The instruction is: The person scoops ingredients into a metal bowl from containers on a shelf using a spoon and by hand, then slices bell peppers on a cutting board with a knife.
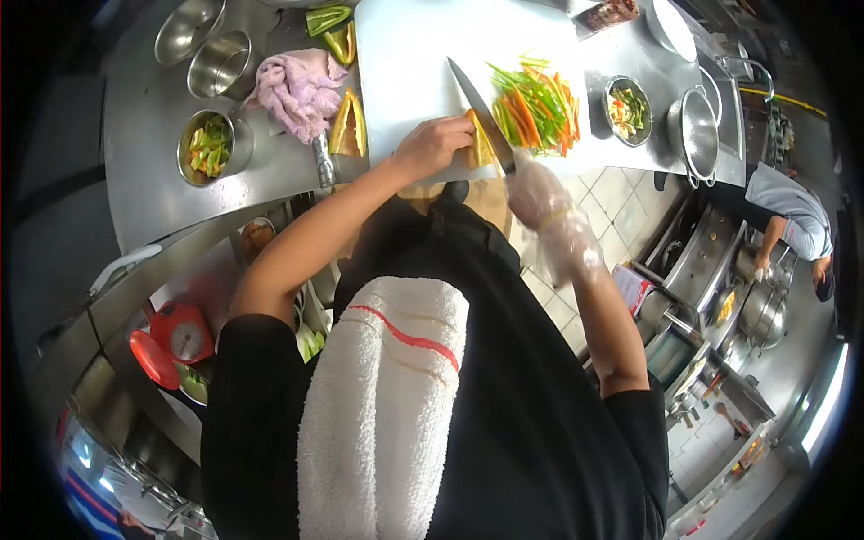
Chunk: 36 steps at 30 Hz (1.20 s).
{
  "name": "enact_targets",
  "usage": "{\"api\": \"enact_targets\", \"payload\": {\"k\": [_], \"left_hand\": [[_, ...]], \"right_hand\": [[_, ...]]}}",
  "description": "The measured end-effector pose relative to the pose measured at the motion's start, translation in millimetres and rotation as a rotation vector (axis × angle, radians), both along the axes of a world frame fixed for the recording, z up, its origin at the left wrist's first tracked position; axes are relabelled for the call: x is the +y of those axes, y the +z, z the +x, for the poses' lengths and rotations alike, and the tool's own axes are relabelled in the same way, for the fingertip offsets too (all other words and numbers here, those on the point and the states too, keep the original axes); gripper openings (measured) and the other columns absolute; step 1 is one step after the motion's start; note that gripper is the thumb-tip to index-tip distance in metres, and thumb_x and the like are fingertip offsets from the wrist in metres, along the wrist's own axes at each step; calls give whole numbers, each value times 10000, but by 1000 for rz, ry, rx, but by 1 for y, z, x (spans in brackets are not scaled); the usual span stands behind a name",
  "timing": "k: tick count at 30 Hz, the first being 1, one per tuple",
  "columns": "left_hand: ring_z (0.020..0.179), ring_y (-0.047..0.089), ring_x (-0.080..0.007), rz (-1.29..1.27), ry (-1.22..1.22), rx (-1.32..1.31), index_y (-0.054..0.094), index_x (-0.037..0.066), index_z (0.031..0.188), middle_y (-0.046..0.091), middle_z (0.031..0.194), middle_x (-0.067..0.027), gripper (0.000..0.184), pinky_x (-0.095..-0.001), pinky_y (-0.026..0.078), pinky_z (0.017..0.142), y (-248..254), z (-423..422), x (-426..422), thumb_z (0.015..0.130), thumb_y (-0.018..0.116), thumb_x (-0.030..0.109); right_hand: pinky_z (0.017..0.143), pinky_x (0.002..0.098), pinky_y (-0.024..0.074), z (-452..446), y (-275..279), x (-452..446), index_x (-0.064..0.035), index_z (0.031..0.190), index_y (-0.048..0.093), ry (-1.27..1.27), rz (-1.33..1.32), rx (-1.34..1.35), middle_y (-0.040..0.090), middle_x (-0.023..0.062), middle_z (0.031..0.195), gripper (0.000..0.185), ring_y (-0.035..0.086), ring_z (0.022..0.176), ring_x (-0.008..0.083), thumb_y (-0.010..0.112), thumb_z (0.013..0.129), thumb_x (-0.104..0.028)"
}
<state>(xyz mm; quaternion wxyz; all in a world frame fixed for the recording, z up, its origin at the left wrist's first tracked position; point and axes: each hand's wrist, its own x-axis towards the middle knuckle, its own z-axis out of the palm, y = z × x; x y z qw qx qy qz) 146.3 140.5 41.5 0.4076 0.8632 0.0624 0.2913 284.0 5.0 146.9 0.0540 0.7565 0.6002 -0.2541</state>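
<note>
Head view, clock read from the middle of one white cutting board [405,54]. Hands, two: left hand [436,144], bare, at 7 o'clock, fingers curled down on one orange-yellow pepper piece [481,150]; right hand [540,193], in one clear plastic glove, at 5 o'clock, closed round the handle of one knife [477,99]. Knife, one: blade slanting over the board, tip towards 11, edge just beside the held piece. Pepper piece, one, lying on the board at 6. Pepper strips [537,108], one heap, green and orange, too many to count, at 3. Green pepper pieces [326,18], two, at 10, off the left edge. Yellow pepper wedge [349,126], one, between 8 and 9. Pink cloth [297,90], one, at 9. Beyond it, metal containers [220,76], three, lowest one holding cut vegetables. Small metal bowl [628,110], one, with cut vegetables, at 3; metal colander [697,135], one, farther out. White bowl [670,27], one, at 2. Co-worker [792,211], one, at 4, well apart.
</note>
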Motion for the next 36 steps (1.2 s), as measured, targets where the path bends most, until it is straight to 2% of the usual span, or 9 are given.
{"api": "enact_targets", "payload": {"k": [3, 7, 14, 15, 18, 23, 24, 31, 36], "left_hand": [[843, 616, -300, -13, 21, 11, 645, -36, 817, 645, 916, -135, 173, -366, 513, 738, -5, -1, 0, 703, 516, -54], [853, 621, -295, 20, 11, -5, 648, -36, 818, 648, 921, -130, 172, -356, 516, 739, -8, 0, 1, 719, 508, -53], [869, 627, -294, -18, -1, 64, 661, -27, 829, 652, 929, -135, 182, -351, 520, 753, -11, -1, 2, 734, 507, -55], [863, 626, -294, -11, 7, 46, 662, -25, 826, 652, 927, -131, 181, -350, 520, 753, -11, -1, 2, 734, 508, -51], [859, 625, -294, 27, 27, 15, 662, -23, 820, 653, 925, -127, 172, -350, 520, 755, -7, 0, 4, 737, 513, -40], [872, 626, -297, 61, -1, 78, 661, -22, 814, 655, 927, -133, 160, -354, 520, 760, -11, -2, 2, 741, 519, -23], [871, 625, -298, 40, -5, 77, 659, -23, 817, 654, 926, -134, 164, -357, 519, 758, -10, -2, 2, 737, 516, -26], [847, 620, -308, 71, -22, 58, 647, -44, 804, 649, 921, -144, 158, -367, 518, 741, -10, 0, 7, 728, 508, -43], [859, 624, -313, 38, -5, 48, 649, -45, 816, 649, 928, -150, 167, -365, 521, 750, -12, -2, 6, 727, 509, -45]], "right_hand": [[711, 462, 491, -13, -20, -21, 75, 1073, 447, -243, -97, -14, 629, 250, 767, 293, 636, 794, 389, 507, 876, -134], [641, 413, 512, 23, -131, -22, 38, 855, 586, 158, 340, -123, 618, 237, 833, 166, 630, 685, 350, 498, 848, -102], [668, 324, 517, -7, -19, -23, -5, 865, 657, 499, -145, -406, 606, 165, 862, 221, 643, 778, 252, 483, 899, -136], [661, 301, 514, -17, -39, -17, -19, 859, 668, -35, -139, -206, 629, 124, 803, 247, 639, 792, 237, 469, 921, -152], [670, 415, 523, -17, -50, 5, 76, 1097, 507, -141, 60, -144, 651, 189, 751, 313, 671, 723, 294, 524, 826, -79], [676, 404, 517, 1, -22, 0, 69, 1025, 549, 655, -108, -394, 638, 159, 733, 236, 657, 765, 307, 494, 884, -113], [649, 424, 513, -18, -6, -2, 75, 1013, 525, -158, -114, -95, 639, 180, 737, 228, 661, 755, 318, 509, 865, -97], [636, 443, 508, -1, -53, 10, 50, 1051, 445, 127, 11, -181, 624, 234, 766, 265, 647, 742, 353, 516, 865, -124], [638, 443, 508, -24, -2, -15, 88, 1096, 466, -205, -92, -87, 622, 213, 704, 329, 646, 705, 345, 520, 856, -131]]}}
